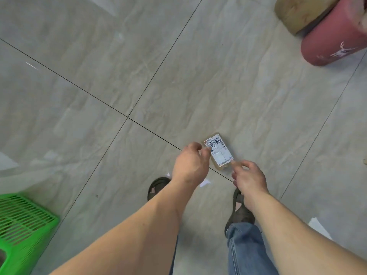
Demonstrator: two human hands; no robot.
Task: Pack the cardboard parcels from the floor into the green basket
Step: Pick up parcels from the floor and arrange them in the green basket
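- The tiled floor (198,76) is smooth and looks a little glossy, so I think a light parcel may slide on it when it is pushed from one side only.
- The green basket (21,221) stands at the lower left, well apart from the parcel; its walls are a plastic grid, and only one corner of it is in view.
- The left hand (190,163) is beside the left long edge of the parcel, the fingers half curled and spread narrow; it holds nothing.
- The right hand (248,175) is at the near end of the parcel, the fingers loosely bent, with one fingertip just at the corner; if it touches already, I cannot tell, because the view is blurred there.
- The cardboard parcel (218,152) lies flat on the floor, across a dark tile joint, in front of the two feet. It is small and flat, so probably light and stiff enough for one hand.
- The white shipping label (219,150) covers nearly all the top face and seems smooth, so I would take hold on the bare cardboard long edges, thumb against fingers.
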